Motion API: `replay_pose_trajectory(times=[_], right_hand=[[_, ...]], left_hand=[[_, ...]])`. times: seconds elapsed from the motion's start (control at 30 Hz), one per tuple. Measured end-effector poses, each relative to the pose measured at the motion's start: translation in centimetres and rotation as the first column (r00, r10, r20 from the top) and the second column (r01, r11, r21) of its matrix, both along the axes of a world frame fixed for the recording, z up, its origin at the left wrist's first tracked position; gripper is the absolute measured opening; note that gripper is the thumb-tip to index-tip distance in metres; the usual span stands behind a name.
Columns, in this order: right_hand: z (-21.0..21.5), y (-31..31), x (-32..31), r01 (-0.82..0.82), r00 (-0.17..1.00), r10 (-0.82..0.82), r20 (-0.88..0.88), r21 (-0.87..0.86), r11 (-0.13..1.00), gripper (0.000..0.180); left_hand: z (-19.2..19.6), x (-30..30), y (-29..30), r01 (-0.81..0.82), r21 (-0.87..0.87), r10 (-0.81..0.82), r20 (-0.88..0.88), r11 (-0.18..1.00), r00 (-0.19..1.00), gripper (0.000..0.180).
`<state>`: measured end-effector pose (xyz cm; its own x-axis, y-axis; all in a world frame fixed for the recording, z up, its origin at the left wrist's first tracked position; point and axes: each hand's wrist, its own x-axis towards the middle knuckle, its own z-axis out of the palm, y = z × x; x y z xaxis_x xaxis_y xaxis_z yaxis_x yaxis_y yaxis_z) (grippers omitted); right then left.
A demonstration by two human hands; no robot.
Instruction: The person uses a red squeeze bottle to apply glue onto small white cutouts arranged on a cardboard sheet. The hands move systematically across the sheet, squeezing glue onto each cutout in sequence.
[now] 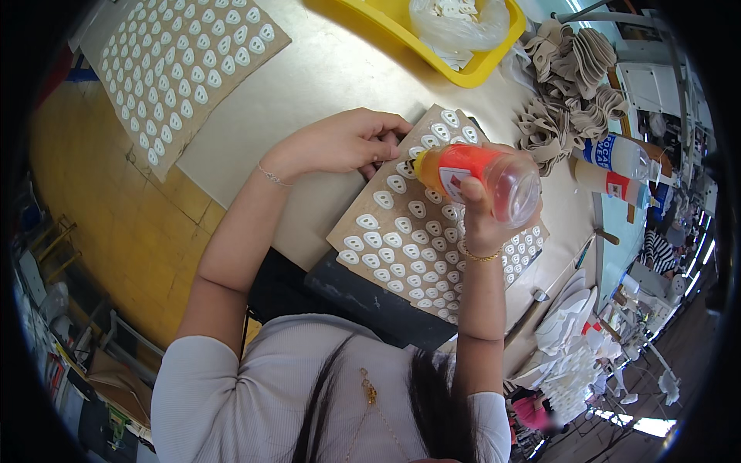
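Note:
My right hand (480, 208) is wrapped around a clear squeeze bottle (472, 171) with a red label and yellowish liquid inside. The bottle is tilted, its narrow tip pointing left and down at a brown cardboard sheet (392, 218). Rows of small white rounded pieces (384, 200), each with dark marks in its middle, lie on that sheet. At the sheet's upper left edge is my left hand (363, 143), fingers curled in and closed. What those fingers hold, if anything, is hidden. A dark block (370, 297) sits under the sheet.
A second cardboard sheet of white pieces (185, 69) lies far left. A yellow tray (455, 73) with a plastic bag stands at the back. Stacked beige cut pieces (567, 85), two bottles (610, 166) and a hammer (529, 312) lie to the right. The table edge runs along the left.

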<state>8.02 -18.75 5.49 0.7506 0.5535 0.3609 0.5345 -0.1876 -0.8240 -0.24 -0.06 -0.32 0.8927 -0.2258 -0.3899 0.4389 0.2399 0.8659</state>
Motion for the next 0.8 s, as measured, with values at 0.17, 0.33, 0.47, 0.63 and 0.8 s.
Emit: replay_pose_trajectory(times=[0.17, 0.33, 0.47, 0.63, 0.8], right_hand=[[0.29, -0.03, 0.13, 0.019, 0.998, -0.019, -0.055, -0.004, 1.0, 0.048], [0.02, 0.53, -0.08, -0.016, 0.998, 0.016, -0.067, 0.002, 1.0, 0.05], [-0.19, 0.39, -0.24, -0.039, 0.998, 0.038, -0.057, -0.015, 0.999, 0.051], [-0.07, 0.16, -0.52, -0.027, 0.99, 0.028, -0.135, 0.005, 1.0, 0.052], [0.37, 0.51, -0.78, -0.049, 0.988, 0.042, -0.151, -0.043, 0.998, 0.051]], left_hand=[[-0.15, 0.02, -0.04, 0.001, 0.009, -0.001, 0.005, 1.0, 1.0, 0.035], [0.03, 0.0, -0.04, -0.006, -0.003, 0.006, 0.008, 1.0, 1.0, 0.035], [-0.05, -0.01, 0.05, -0.003, 0.007, 0.003, 0.012, 1.0, 1.0, 0.035], [-0.24, -0.06, 0.04, -0.006, -0.003, 0.006, 0.022, 1.0, 1.0, 0.035], [-0.15, -0.03, 0.0, -0.005, -0.004, 0.005, 0.01, 1.0, 1.0, 0.035]])
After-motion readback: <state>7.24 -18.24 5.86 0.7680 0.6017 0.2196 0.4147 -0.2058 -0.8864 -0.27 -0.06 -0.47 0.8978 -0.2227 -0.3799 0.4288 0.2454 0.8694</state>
